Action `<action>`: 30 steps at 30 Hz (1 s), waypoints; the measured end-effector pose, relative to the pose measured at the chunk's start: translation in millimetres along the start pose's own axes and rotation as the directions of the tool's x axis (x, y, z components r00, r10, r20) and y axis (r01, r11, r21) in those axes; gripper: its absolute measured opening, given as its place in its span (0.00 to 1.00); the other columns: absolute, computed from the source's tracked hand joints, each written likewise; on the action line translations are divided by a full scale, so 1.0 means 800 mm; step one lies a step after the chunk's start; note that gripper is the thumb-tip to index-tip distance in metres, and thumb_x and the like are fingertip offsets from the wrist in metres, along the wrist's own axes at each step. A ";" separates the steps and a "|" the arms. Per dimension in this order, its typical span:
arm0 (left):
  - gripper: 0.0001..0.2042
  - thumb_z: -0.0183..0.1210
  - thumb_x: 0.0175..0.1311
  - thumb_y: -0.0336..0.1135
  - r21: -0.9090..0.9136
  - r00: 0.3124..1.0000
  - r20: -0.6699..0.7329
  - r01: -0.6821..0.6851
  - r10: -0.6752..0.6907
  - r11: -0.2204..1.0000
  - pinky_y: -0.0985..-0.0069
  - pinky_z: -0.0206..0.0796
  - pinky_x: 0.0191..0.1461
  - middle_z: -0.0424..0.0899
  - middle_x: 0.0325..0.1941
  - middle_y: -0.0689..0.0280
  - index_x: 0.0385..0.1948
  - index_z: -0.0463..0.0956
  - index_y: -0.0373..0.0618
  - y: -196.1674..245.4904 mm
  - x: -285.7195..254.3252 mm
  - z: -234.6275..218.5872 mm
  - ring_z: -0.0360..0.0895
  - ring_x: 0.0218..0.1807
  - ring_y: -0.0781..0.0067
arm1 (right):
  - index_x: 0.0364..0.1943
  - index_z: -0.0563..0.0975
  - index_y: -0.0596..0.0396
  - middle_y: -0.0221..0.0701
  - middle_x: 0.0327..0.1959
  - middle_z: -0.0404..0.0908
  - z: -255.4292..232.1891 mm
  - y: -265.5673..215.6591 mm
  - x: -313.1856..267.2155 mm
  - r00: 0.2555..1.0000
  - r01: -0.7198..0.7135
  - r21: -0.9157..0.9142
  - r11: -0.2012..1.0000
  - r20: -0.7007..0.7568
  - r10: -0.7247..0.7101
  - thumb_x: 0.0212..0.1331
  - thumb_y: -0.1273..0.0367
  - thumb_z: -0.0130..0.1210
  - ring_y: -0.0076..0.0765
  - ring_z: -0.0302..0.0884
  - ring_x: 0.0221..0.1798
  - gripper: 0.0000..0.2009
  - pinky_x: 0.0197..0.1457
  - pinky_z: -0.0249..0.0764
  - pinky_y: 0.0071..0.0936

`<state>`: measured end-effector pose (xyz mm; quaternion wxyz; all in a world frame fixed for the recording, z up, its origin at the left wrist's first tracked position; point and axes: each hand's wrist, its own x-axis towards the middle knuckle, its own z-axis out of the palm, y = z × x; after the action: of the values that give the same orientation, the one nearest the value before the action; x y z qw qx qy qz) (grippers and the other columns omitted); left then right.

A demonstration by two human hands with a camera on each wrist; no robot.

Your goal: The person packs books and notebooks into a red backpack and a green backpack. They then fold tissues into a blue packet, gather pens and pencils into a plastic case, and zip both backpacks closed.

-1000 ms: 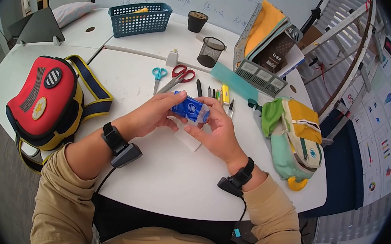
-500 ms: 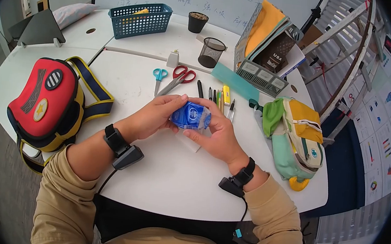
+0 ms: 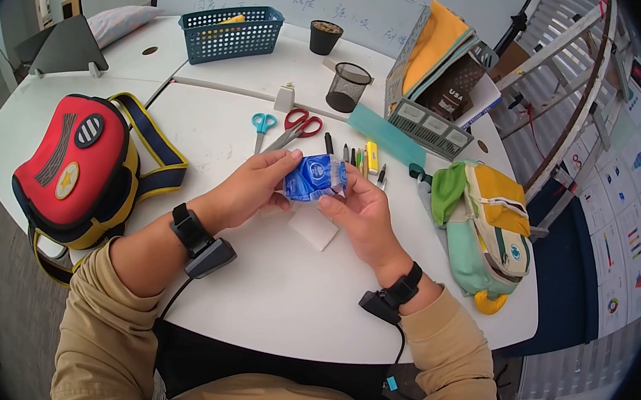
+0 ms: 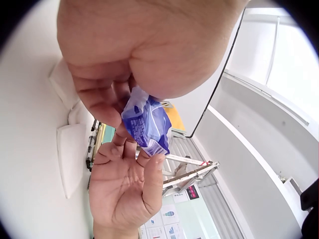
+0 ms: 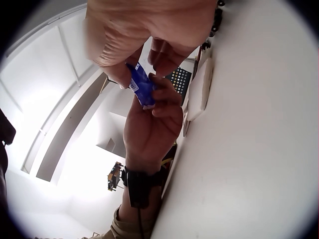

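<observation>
As L hand (image 3: 251,190) faces R hand (image 3: 365,224), pkt (image 3: 314,177) pinched.

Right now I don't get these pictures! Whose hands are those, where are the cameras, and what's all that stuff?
There's no robot here: these are a person's own left hand and right hand, each with a small camera on the wrist. The wide pictures come from a camera worn on the head. The two close-up ones come from the wrists. Both hands hold a crinkly blue packet in their fingers. On the table are a red bag, a colourful backpack, blue-handled scissors, red-handled scissors and a basket.
</observation>
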<state>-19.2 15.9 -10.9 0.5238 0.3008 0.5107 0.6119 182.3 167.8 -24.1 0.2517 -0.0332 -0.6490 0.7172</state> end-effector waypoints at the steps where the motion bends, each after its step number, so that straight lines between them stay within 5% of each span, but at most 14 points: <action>1: 0.21 0.53 0.94 0.57 0.003 1.000 -0.002 -0.003 0.003 1.000 0.75 0.81 0.51 0.88 0.50 0.70 0.60 0.84 0.49 0.000 0.000 0.000 0.82 0.46 0.81 | 0.59 0.87 0.60 0.33 0.78 0.76 -0.002 0.001 0.000 1.000 -0.020 0.021 1.000 -0.010 0.021 0.74 0.75 0.74 0.29 0.79 0.73 0.14 0.78 0.79 0.33; 6: 0.21 0.53 0.94 0.55 0.024 0.999 0.004 -0.033 0.033 0.999 0.74 0.81 0.50 0.89 0.51 0.71 0.64 0.82 0.48 -0.005 0.005 -0.005 0.84 0.47 0.80 | 0.60 0.87 0.60 0.32 0.79 0.76 -0.002 -0.007 -0.003 0.991 -0.127 0.164 0.978 -0.030 0.134 0.75 0.75 0.73 0.29 0.79 0.74 0.14 0.80 0.76 0.33; 11: 0.23 0.50 0.95 0.56 0.016 1.000 -0.004 -0.022 0.023 1.000 0.65 0.86 0.60 0.88 0.58 0.66 0.69 0.79 0.47 0.001 0.001 0.002 0.89 0.57 0.72 | 0.56 0.87 0.56 0.36 0.80 0.75 -0.001 0.000 0.002 1.000 0.014 0.042 0.999 -0.015 -0.014 0.73 0.78 0.72 0.32 0.80 0.74 0.11 0.78 0.78 0.35; 17: 0.29 0.45 0.95 0.62 -0.196 0.958 0.252 0.186 -0.134 0.963 0.56 0.86 0.69 0.85 0.70 0.59 0.74 0.75 0.46 0.007 -0.005 0.008 0.88 0.67 0.60 | 0.50 0.86 0.56 0.40 0.81 0.73 -0.011 0.016 0.004 0.987 0.160 -0.186 0.969 0.063 -0.151 0.69 0.85 0.71 0.32 0.81 0.72 0.12 0.74 0.83 0.36; 20: 0.30 0.47 0.94 0.63 -0.206 0.951 0.301 0.143 -0.076 0.968 0.54 0.82 0.75 0.85 0.72 0.58 0.75 0.74 0.46 -0.003 0.000 0.005 0.86 0.69 0.60 | 0.48 0.86 0.56 0.40 0.81 0.73 -0.004 0.011 0.003 0.988 0.153 -0.256 0.955 0.048 -0.145 0.67 0.84 0.72 0.34 0.82 0.71 0.11 0.75 0.82 0.38; 23: 0.29 0.48 0.93 0.62 -0.113 0.978 0.202 0.080 -0.055 0.990 0.51 0.77 0.80 0.85 0.71 0.58 0.76 0.74 0.47 -0.004 -0.003 0.010 0.85 0.72 0.60 | 0.47 0.86 0.57 0.40 0.81 0.74 -0.007 0.009 0.003 0.974 0.228 -0.434 0.871 0.107 -0.202 0.64 0.82 0.73 0.39 0.81 0.73 0.11 0.77 0.80 0.41; 30: 0.24 0.51 0.94 0.54 -0.236 0.969 0.245 0.033 0.027 0.971 0.51 0.76 0.81 0.85 0.70 0.58 0.77 0.73 0.47 -0.008 0.001 0.003 0.84 0.73 0.59 | 0.50 0.87 0.61 0.46 0.87 0.69 0.008 -0.011 0.000 0.958 0.271 -0.751 0.603 0.146 -0.248 0.65 0.80 0.68 0.55 0.71 0.81 0.11 0.85 0.72 0.48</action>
<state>-14.8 16.8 -16.6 0.6164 0.3088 0.3648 0.6257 182.9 162.6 -14.5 0.3066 -0.0320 -0.8913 0.3323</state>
